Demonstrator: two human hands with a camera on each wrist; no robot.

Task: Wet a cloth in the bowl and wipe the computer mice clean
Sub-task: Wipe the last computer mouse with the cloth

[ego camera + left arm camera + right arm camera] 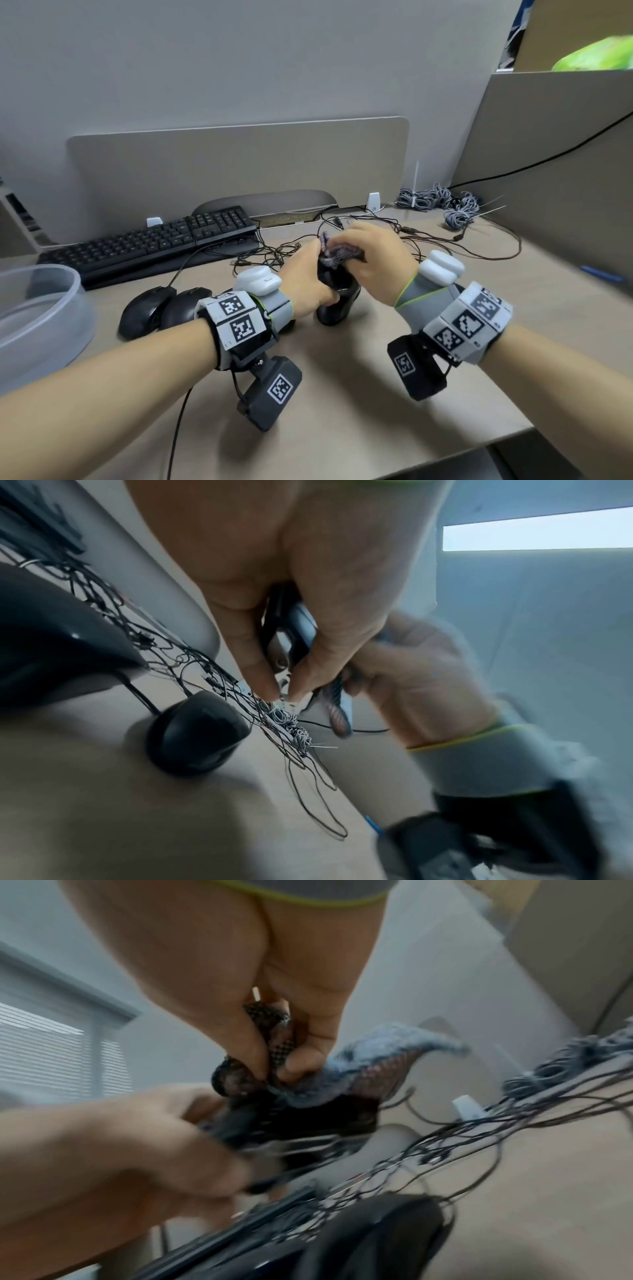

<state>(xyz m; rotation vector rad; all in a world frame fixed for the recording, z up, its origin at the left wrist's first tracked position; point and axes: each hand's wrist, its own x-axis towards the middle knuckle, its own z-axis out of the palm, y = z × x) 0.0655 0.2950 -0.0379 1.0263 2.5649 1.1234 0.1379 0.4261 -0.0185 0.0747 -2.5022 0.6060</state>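
My left hand [310, 286] grips a black mouse [337, 301], held tilted up off the desk at its middle; in the left wrist view its fingers [246, 653] curl round the mouse [294, 631]. My right hand [370, 253] pinches a bunched grey-blue cloth [339, 253] and presses it on the top end of that mouse. The right wrist view shows thumb and fingers [301, 1058] pinching the cloth [346, 1074] over the mouse [308, 1118]. Two more black mice [147, 311] [186, 306] lie side by side to the left. The clear bowl [51, 308] stands at the far left.
A black keyboard [154, 241] lies behind the mice. Tangled thin black cables [428, 236] spread across the desk behind my hands, with grey cable coils [442, 202] at the back right. Partition panels [239, 161] close the desk at the back and right.
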